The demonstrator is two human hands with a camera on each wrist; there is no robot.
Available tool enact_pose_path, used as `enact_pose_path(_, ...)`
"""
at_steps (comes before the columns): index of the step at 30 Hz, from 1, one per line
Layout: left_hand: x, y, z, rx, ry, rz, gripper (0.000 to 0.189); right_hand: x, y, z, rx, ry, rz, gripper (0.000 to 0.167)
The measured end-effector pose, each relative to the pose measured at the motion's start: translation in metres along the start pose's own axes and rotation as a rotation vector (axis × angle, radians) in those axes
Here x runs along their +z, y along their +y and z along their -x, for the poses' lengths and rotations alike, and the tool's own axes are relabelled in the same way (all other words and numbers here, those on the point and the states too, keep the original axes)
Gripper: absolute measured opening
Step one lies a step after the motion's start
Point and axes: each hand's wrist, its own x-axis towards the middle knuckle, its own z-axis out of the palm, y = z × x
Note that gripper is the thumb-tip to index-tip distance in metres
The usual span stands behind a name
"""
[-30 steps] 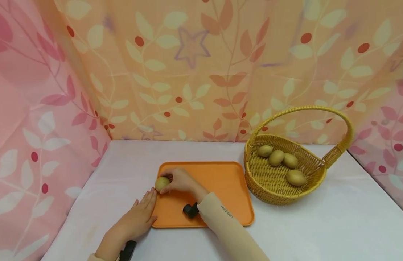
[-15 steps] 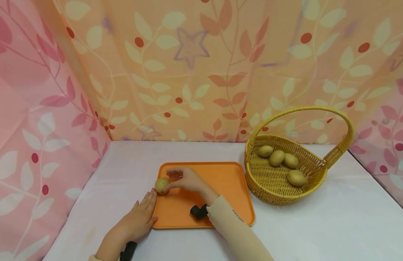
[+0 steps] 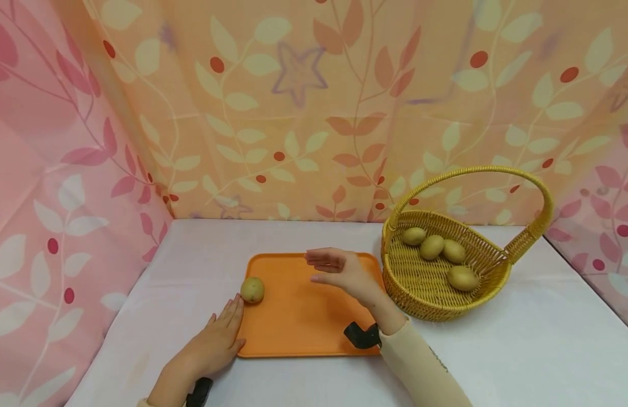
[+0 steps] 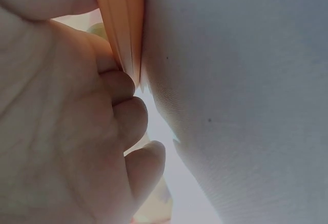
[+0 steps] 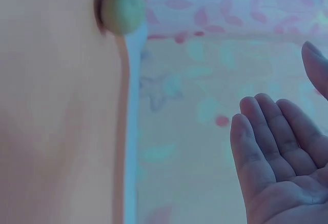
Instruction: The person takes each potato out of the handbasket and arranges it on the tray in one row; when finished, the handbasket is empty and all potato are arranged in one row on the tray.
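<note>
Potato (image 3: 252, 290), 1 pc., sits at the L edge of 1 orange tray (image 3: 293, 325), a bit to the far side of ctr. Of 2 hands in view, the L hand (image 3: 217, 338) lies along the tray's L rim, fingers straight & close together, touching the rim but gripping nothing; fingertips are just beside the potato, tho contact can't be told. R hand (image 3: 344, 272) is held above the tray's R half, thumb well apart from 4 gently bent fingers, nothing in its grasp, clear of the potato.

To the R of the tray, 1 yellow woven basket (image 3: 425, 308) w/ 1 tall arched handle (image 3: 473, 169) has 4 more potatoes (image 3: 463, 278): 3 grouped toward the far L, 1 nearer & to the R. 2 black wrist devices (image 3: 362, 336) show, 1 per arm; R arm wears a beige sleeve (image 3: 420, 362) w/ small dark lettering. White tabletop (image 3: 202, 249) is under it all; patterned cloth (image 3: 293, 175) w/ leaves & red dots hangs on the far side, pink cloth (image 3: 44, 169) on the L.
</note>
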Motion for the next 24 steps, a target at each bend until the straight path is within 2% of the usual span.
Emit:
enact_pose_path(9, 0.003, 0.0, 0.0, -0.008, 0.019, -0.024, 0.072, -0.057, -0.011, 0.044, -0.054, 0.097, 0.078, 0.046)
enact_pose_path(16, 0.004, 0.001, -0.003, 0.0, 0.02, -0.025, 0.073, -0.101, -0.02, 0.075, -0.078, 0.213, 0.138, 0.045)
enact_pose_path(21, 0.003, -0.002, 0.001, 0.001, 0.024, -0.031, 0.072, -0.129, -0.018, 0.091, -0.092, 0.277, 0.144, 0.042)
enact_pose_path(24, 0.003, -0.002, 0.0, 0.011, 0.032, -0.036, 0.071, -0.151, -0.014, 0.102, -0.083, 0.33, 0.187, 0.041)
